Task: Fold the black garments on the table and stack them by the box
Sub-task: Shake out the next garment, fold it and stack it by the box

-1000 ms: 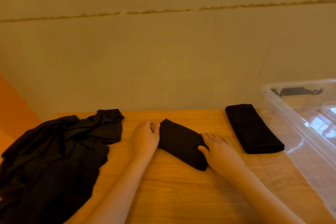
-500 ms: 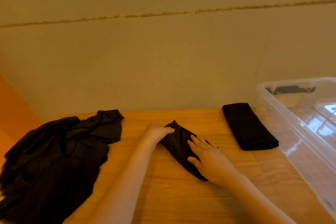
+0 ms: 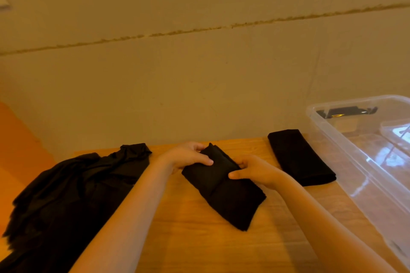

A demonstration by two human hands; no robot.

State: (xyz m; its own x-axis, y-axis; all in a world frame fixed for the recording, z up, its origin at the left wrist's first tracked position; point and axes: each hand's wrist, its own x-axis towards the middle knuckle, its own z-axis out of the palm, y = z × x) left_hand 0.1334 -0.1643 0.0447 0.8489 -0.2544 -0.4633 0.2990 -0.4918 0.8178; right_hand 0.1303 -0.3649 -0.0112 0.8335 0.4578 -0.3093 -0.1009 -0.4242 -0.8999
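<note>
Both hands are now gripping the garment (image 3: 224, 186) mid-worktop (image 3: 188, 239): the left hand (image 3: 188, 158) is pinching its far end, the right hand (image 3: 255, 169) is clutching its right edge. A second ago the hands were lying at its two ends; since then the far end has been brought over onto the near half, so this piece is nearly folded. A folded one (image 3: 299, 157) is lying beside the box (image 3: 366, 162) at the far right edge. The pile (image 3: 73, 195) is waiting at the left edge.
</note>
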